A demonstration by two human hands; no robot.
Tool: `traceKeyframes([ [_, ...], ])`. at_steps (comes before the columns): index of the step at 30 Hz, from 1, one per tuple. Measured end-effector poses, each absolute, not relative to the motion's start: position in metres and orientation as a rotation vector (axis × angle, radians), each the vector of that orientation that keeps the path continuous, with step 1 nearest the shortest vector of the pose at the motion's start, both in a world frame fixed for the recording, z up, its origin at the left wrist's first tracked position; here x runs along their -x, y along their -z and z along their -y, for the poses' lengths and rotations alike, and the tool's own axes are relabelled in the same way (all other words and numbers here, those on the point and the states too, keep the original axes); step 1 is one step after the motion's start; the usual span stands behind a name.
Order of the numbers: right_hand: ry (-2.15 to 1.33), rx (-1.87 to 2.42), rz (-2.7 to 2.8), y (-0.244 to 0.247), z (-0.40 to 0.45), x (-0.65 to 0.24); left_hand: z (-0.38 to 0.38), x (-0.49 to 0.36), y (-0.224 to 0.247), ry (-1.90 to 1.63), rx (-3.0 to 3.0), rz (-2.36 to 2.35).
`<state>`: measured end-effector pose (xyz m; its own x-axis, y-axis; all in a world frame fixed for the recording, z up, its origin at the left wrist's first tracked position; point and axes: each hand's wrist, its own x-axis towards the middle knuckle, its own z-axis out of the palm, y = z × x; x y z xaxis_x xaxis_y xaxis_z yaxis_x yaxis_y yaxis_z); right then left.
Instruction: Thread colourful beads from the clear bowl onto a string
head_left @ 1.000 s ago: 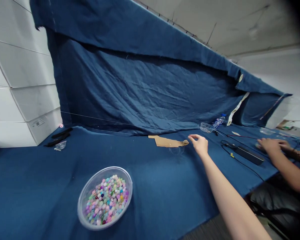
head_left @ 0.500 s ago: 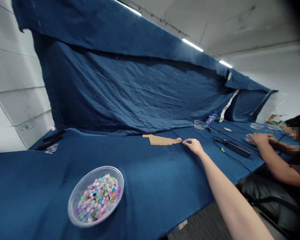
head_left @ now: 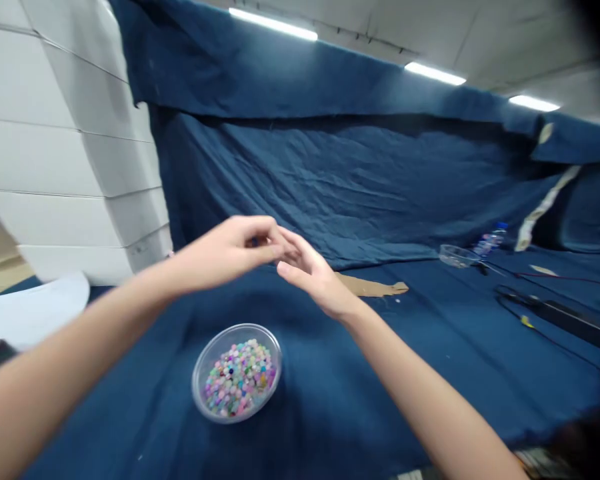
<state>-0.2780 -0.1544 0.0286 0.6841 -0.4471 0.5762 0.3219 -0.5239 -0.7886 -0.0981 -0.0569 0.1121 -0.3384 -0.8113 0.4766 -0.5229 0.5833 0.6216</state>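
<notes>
My left hand (head_left: pixel 235 252) and my right hand (head_left: pixel 316 272) meet in the air above the blue cloth, fingertips touching or overlapping. The left fingers are curled toward the thumb; anything between them is too small to make out. On the right hand the fingers are stretched out and the thumb stands apart, with nothing visible in it. Below the hands is a clear round bowl (head_left: pixel 198 385) of small multicoloured beads (head_left: pixel 241 375). A torn piece of brown cardboard (head_left: pixel 370 287) lies behind my right wrist, partly hidden by it.
White boxes (head_left: pixel 40 160) are stacked at the left, near a white sheet (head_left: pixel 40 310). Toward the right are a clear container (head_left: pixel 457 256), a bottle (head_left: pixel 490 241), and a black adapter (head_left: pixel 580 325) with cables. Blue cloth (head_left: pixel 330 180) hangs behind.
My left hand has come into view. My right hand has left the cardboard's end and moved left to meet it. The view has turned left, and the neighbouring person is mostly out of view.
</notes>
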Motion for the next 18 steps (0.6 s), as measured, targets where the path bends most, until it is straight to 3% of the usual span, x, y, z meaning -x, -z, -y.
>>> traceKeyframes([
  [3, 0.888, 1.621, 0.023, -0.009, 0.134, 0.251, 0.047, 0.105, -0.086, 0.074, -1.158, 2.081],
  [6, 0.82, 1.83, -0.123, 0.01, 0.135, 0.251, 0.037, 0.1, -0.059, -0.208, -1.327, 2.048],
  [13, 0.927, 1.938, -0.364, 0.05, 0.141, 0.259, 0.04, 0.067, 0.012, 0.04, -1.42, 1.974],
  [18, 0.849, 2.287, -0.56, 0.058, 0.143, 0.262, 0.037, 0.053, 0.028, 0.2, -1.488, 2.177],
])
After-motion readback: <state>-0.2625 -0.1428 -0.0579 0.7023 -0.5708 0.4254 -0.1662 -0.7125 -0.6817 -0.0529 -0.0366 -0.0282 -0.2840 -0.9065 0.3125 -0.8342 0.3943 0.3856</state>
